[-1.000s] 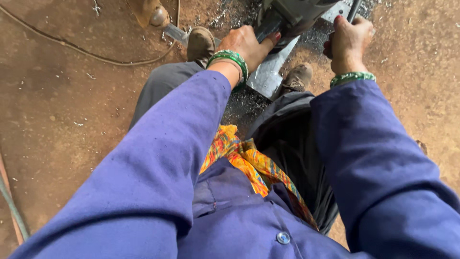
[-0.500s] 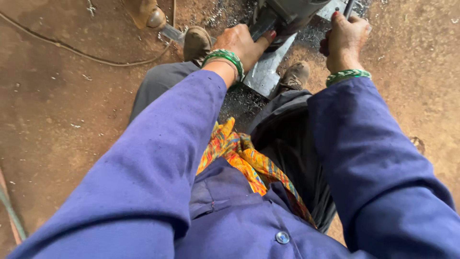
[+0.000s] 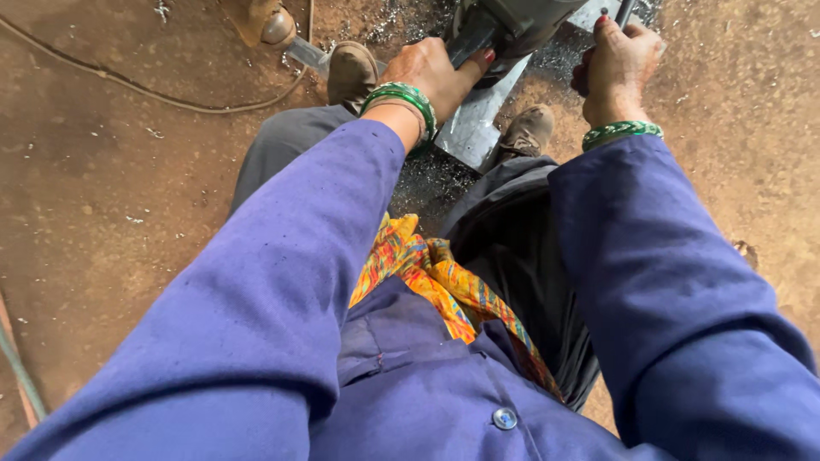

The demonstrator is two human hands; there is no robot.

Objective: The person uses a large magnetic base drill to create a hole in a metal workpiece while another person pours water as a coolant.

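Note:
My left hand [image 3: 436, 72] grips the dark handle of a grey power tool [image 3: 512, 21] at the top of the head view. My right hand [image 3: 619, 64] is closed on the tool's thin side handle, to the right of the tool body. Green bangles ring both wrists, and both arms wear blue sleeves. Under the tool a flat steel plate [image 3: 478, 119] lies on the dirt floor between my two brown shoes [image 3: 352, 72]. Metal filings are scattered around the plate. The tool's working end is cut off by the frame edge.
A thin cable [image 3: 154, 94] curves over the brown dirt floor at upper left. A tan metal piece [image 3: 265, 21] with a short bar sits beside my left shoe. A hose runs along the lower left edge [image 3: 17, 376]. An orange patterned cloth [image 3: 444, 290] hangs at my waist.
The view has shifted slightly, so the hands and the tool sit a little higher in the frame. Both hands keep the same grip on the tool.

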